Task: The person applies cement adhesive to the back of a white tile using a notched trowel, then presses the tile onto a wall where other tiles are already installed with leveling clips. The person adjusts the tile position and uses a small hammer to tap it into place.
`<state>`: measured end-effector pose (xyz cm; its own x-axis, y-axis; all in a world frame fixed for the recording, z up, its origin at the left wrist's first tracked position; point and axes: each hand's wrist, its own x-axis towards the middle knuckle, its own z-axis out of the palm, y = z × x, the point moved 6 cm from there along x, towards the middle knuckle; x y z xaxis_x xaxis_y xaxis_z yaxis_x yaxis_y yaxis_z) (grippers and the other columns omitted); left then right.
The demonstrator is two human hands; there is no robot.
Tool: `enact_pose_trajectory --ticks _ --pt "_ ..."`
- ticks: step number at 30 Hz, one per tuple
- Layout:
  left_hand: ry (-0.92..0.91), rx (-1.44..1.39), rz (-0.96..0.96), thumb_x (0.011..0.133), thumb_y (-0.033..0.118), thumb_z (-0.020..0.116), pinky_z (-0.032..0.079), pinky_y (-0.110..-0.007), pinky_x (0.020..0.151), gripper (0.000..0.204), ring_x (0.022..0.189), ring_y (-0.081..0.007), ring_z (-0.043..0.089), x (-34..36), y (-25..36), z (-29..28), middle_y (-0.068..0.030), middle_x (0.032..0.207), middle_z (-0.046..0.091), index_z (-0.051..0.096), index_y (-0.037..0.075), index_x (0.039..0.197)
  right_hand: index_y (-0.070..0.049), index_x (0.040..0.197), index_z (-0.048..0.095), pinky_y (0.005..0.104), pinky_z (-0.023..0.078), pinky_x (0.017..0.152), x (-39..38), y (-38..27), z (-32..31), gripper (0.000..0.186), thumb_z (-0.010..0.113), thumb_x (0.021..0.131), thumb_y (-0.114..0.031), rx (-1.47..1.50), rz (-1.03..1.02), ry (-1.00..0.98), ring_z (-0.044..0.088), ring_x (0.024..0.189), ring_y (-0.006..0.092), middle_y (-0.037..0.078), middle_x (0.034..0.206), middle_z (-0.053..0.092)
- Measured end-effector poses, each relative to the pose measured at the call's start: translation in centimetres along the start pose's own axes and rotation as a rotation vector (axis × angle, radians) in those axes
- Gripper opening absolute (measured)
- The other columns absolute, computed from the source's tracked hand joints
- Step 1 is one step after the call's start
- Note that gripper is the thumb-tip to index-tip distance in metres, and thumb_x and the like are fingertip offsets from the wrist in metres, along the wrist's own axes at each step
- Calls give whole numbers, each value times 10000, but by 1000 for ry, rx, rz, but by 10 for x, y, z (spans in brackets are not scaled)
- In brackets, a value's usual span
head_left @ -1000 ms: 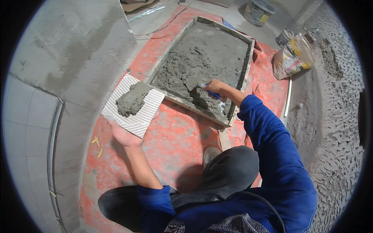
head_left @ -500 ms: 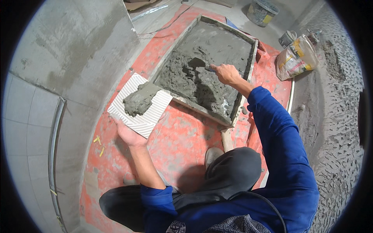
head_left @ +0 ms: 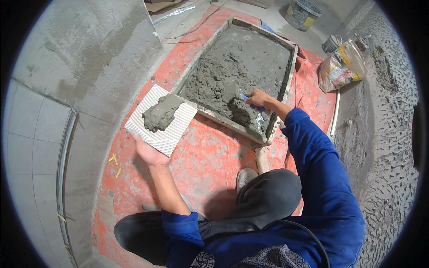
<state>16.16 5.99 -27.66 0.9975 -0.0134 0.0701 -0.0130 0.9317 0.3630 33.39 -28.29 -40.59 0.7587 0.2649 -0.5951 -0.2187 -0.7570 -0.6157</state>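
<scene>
My left hand point(head_left: 152, 153) supports a white ribbed tile point(head_left: 177, 126) from below at its near edge; most of the fingers are hidden under it. A lump of wet grey mortar point(head_left: 159, 117) sits on the tile's ridges, toward its far side. My right hand point(head_left: 260, 99) is closed round the blue handle of a trowel point(head_left: 245, 97). The trowel's blade rests in the mortar, partly covered by it. That mortar point(head_left: 214, 73) fills a shallow wooden-sided tray point(head_left: 231, 127), heaped and rough at left and flatter at the far right.
The tray stands on a red, mortar-stained sheet point(head_left: 214, 156). At the right are an open bag point(head_left: 342, 67) and a small bucket point(head_left: 331, 44); a larger bucket point(head_left: 303, 14) stands at the back. Rough plaster covers the right wall point(head_left: 391, 147), and a metal strip point(head_left: 61, 178) lines the left wall.
My right hand has drawn the trowel nearer to me across the mortar, and its blade has sunk into the heap. The left hand with the tile has barely moved.
</scene>
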Motion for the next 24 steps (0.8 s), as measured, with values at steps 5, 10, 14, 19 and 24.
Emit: enact_pose_trajectory --ticks 5,10,14,19,24 --pt "-12 -63 -31 923 723 340 298 -834 967 910 1393 -560 268 2 -3 -11 -255 1580 222 168 103 1567 -59 1374 539 245 386 387 -53 17 28 442 619 969 -218 621 -13 -105 487 453 77 1 677 540" --pt "8 -88 -31 934 721 320 285 -855 945 883 1386 -564 277 7 -21 -25 -231 1589 221 187 115 1563 -44 1436 487 256 383 426 -107 -9 6 550 647 954 -257 568 -135 44 478 492 82 3 719 543" --pt "-7 -151 -64 957 702 278 316 -882 857 832 1370 -553 319 11 -45 -29 -217 1574 264 219 125 1553 -36 1415 520 257 403 482 -147 -41 -18 592 690 918 -311 482 -320 82 485 544 76 -15 728 533" --pt "185 -54 -30 995 638 259 349 -841 833 738 1316 -522 406 14 -53 -40 -199 1521 364 311 117 1515 -46 1398 543 249 453 605 -170 -68 -26 602 715 887 -314 266 -529 205 529 663 68 4 875 611" --pt "108 -173 59 1025 571 320 445 -554 1050 664 1272 -369 518 16 -48 -21 -158 1428 501 425 68 1444 -36 1375 560 296 507 771 -188 -80 -13 575 718 863 -245 1 -726 295 612 816 117 86 1022 691"
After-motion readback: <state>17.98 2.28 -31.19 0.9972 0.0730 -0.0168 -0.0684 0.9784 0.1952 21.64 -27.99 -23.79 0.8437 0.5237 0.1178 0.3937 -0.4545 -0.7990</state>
